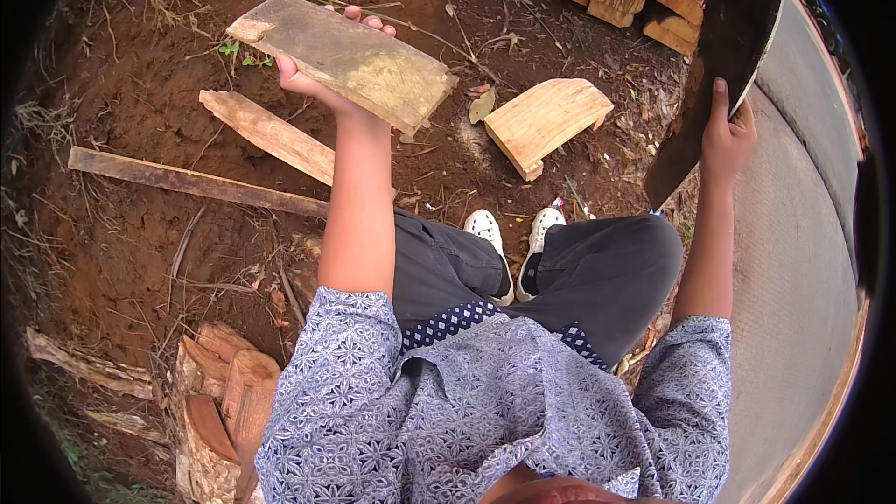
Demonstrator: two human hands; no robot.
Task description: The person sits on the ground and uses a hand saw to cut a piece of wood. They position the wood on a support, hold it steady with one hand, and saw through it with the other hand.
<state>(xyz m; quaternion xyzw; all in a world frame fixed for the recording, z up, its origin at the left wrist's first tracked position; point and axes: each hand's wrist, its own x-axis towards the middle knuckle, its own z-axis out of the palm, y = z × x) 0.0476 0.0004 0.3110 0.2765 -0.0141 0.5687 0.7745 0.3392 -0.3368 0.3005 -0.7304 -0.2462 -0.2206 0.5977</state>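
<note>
left hand (306, 82) grips board (347, 58); right hand (730, 142), dark blade (726, 42)

"Any lettering, label or number you can read from there?"
"None that I can make out from my end, left or right, near or far; I read no signs either."

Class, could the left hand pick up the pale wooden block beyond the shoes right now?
Probably not without letting go: the left hand holds a flat board, though nothing visible covers the pale wooden block.
</note>
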